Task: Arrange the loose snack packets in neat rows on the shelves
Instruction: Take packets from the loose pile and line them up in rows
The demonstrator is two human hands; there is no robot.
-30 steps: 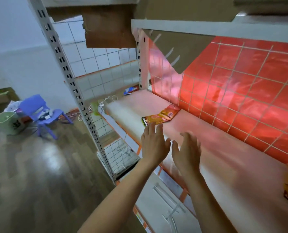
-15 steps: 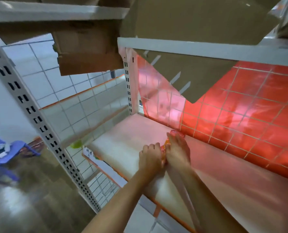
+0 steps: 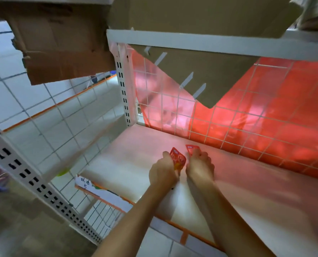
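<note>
Evidently, the task was judged to be at its very start. Only two red snack packets were seen on the shelf [image 3: 128, 164], and no finished row was visible anywhere on it. The left packet [image 3: 178, 158] was pinched by the curled fingers of the left grip [image 3: 162, 173], with its upper end tilted up off the shelf board. The right packet [image 3: 191, 148] was held in the same way by the right grip [image 3: 200, 166] and was mostly hidden under the fingers. The two packets were kept just beside each other, towards the rear of the shelf and near the red mesh back panel [image 3: 265, 127]. Whether they touched could not be told, since the frame was blurred. It was judged that both were being set down as the beginning of a row, so the placing, the squaring-up and any further packets were left to be done.

Around them, a cardboard sheet [image 3: 210, 71] was seen hanging from the upper shelf [image 3: 210, 43] in front of the back panel, above the grips. A torn cardboard box [image 3: 61, 52] overhung the upper left. Neither was judged to block the reach, though the headroom was narrowed. A perforated upright [image 3: 33, 182] and a handwritten label [image 3: 84, 182] at the shelf's front edge were also noted.
</note>
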